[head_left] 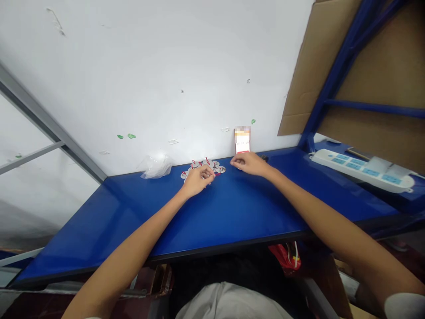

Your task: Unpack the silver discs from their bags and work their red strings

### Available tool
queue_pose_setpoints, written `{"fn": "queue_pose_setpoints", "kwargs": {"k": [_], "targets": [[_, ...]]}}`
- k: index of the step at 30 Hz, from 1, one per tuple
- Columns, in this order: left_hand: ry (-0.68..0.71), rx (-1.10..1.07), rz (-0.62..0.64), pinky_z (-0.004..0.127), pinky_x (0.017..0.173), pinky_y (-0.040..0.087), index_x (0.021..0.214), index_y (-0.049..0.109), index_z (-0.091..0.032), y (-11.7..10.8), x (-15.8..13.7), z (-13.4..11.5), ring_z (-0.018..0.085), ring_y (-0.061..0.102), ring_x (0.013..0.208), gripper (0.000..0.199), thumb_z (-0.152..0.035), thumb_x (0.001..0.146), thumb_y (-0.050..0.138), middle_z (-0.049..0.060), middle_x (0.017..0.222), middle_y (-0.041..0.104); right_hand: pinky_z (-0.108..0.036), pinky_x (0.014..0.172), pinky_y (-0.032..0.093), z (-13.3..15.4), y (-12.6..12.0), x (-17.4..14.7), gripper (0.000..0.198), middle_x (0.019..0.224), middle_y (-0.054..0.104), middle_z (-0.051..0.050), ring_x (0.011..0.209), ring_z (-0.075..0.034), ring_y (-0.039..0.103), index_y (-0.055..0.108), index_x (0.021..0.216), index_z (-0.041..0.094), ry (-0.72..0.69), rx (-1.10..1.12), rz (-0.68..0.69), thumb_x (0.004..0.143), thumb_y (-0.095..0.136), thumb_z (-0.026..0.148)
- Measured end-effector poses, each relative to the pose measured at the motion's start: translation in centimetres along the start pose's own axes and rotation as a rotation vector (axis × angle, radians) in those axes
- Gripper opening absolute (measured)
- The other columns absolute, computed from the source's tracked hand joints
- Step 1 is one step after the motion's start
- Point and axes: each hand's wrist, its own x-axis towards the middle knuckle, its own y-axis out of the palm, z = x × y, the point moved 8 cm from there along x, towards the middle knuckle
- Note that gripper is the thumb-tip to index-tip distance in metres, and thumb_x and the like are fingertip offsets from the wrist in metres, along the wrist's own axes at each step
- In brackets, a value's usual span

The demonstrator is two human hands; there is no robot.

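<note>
Round tags point(210, 163) w/ red cords point(217, 174), overlapping. L hand point(198, 179) pinched, prob. on one cord; R hand point(249, 164) nearby, grip unclear. Risk: quick tug snags neighbours.

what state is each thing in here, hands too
phone: screen lit, propped upright at the wall
plastic bag: crumpled
round tags: bunched together, some overlapping
left hand: fingers curled, among the tags, red cord by its fingertips, grip unclear
right hand: fingers bent, apart from the tags, whether it holds anything unclear
power strip: on or off can't be told
</note>
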Motion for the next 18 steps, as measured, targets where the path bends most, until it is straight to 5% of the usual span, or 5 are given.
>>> {"fn": "queue_pose_setpoints", "kwargs": {"k": [4,7,12,18], "targets": [[-0.009,-0.068,0.03,0.022,0.048,0.052,0.098,0.07,-0.018,0.3,0.1,0.2,0.018,0.072,0.068,0.024,-0.04,0.089,0.075,0.004,0.08,0.071,-0.028,0.073,0.048,4.8,2.0,-0.5,0.036,0.101,0.079,-0.006,0.082,-0.019,0.069,0.077,0.124,0.022,-0.244,0.165,0.055,0.097,0.072,0.045],[0.008,-0.106,0.065,0.023,0.05,0.053,0.1,0.071,-0.018,0.6,0.0,0.2,0.019,0.073,0.071,0.027,-0.042,0.09,0.076,0.005,0.082,0.072,-0.028,0.074,0.045,6.2,3.3,-0.6,0.024,0.1,0.079,-0.006,0.081,-0.018,0.069,0.08,0.115,0.023,-0.306,0.142,0.082,0.1,0.069,0.04],[0.033,-0.005,0.097,0.025,0.055,0.053,0.098,0.072,-0.018,0.8,0.0,0.1,0.018,0.072,0.069,0.024,-0.041,0.091,0.074,0.003,0.079,0.073,-0.027,0.07,0.043,5.4,3.9,-0.4,0.015,0.09,0.079,-0.004,0.078,-0.018,0.069,0.082,0.1,0.023,-0.275,0.099,0.132,0.098,0.071,0.032],[0.134,0.368,-0.103,0.03,0.071,0.051,0.096,0.073,-0.022,-2.9,0.4,-0.5,0.019,0.071,0.074,0.016,-0.034,0.097,0.064,0.001,0.083,0.077,-0.027,0.067,0.045,3.9,3.3,-0.8,0.024,0.088,0.081,-0.004,0.075,-0.018,0.072,0.085,0.102,0.023,-0.199,0.114,0.279,0.095,0.074,0.043]]}}
